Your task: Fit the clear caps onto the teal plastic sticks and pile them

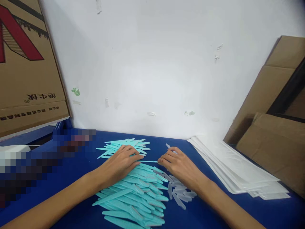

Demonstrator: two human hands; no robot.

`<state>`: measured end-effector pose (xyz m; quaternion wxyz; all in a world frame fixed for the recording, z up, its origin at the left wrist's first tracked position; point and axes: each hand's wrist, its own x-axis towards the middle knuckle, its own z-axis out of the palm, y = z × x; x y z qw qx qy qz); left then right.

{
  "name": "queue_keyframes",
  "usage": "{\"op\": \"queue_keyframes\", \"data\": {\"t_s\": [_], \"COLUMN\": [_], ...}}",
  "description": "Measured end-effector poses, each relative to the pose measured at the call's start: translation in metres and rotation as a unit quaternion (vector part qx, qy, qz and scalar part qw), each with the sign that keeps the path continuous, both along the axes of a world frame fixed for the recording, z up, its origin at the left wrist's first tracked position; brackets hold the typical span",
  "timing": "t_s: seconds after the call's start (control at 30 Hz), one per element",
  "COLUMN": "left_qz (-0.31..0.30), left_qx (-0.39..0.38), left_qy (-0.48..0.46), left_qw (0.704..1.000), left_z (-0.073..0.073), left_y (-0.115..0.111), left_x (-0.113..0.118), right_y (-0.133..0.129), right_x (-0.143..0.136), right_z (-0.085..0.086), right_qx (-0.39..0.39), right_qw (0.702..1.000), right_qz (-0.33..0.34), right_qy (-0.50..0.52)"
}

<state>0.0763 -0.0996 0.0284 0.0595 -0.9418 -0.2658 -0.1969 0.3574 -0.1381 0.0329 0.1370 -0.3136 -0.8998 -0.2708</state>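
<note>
Turquoise strip (149, 161), ends behind fingertips (161, 161)

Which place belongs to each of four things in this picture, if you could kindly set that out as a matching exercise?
1. Thin turquoise piece
2. Smaller turquoise pile
3. Translucent pieces
4. White stack

A. Beside the cardboard on the right
B. Between the fingertips of the left hand and right hand
C. Beyond the left hand, toward the wall
D. Between the larger turquoise pile and the right forearm

Pairs: 1-B, 2-C, 3-D, 4-A
</note>
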Motion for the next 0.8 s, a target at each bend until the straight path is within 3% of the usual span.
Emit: {"op": "queue_keyframes", "data": {"t_s": [0.2, 0.4, 0.6, 0.8], "left_qz": [0.014, 0.041, 0.013, 0.020], "left_qx": [0.023, -0.006, -0.007, -0.003], "left_qy": [-0.009, -0.084, -0.097, -0.093], "left_qw": [1.000, 0.996, 0.995, 0.995], "left_z": [0.005, 0.014, 0.015, 0.015], "left_y": [0.002, -0.005, -0.009, -0.008], "left_x": [0.000, 0.000, 0.001, 0.001], "right_y": [-0.008, -0.009, -0.004, 0.001], "right_x": [0.006, 0.031, 0.039, 0.031], "right_z": [0.015, 0.035, 0.027, 0.017], "right_qx": [-0.010, -0.195, -0.335, -0.340], "right_qw": [0.992, 0.966, 0.926, 0.923], "right_qz": [0.039, -0.090, -0.120, -0.116], "right_qy": [0.119, 0.147, 0.121, 0.139]}}
